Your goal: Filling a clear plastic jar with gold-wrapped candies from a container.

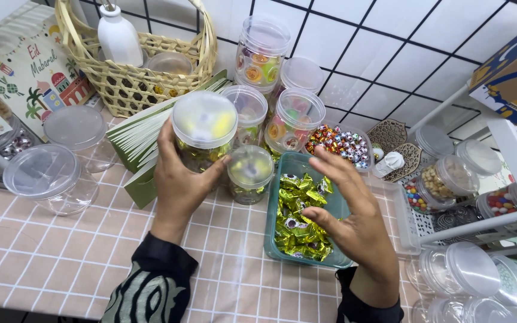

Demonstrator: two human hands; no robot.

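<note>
My left hand (178,179) grips a clear round plastic jar (203,133) with a lid, filled with yellow and green wrapped sweets, and holds it just above the table. My right hand (348,206) hovers open with fingers spread over a teal rectangular tub (277,197) of gold-wrapped sweets and holds nothing. A smaller lidded jar (250,173) stands between the two hands, beside the tub.
Several lidded jars of sweets (294,119) stand behind. Two empty jars (49,179) sit at the left. A woven basket (133,84) with a white bottle (118,36) stands at the back left, a stack of green cards (142,140) before it. A white rack (480,221) with jars stands right.
</note>
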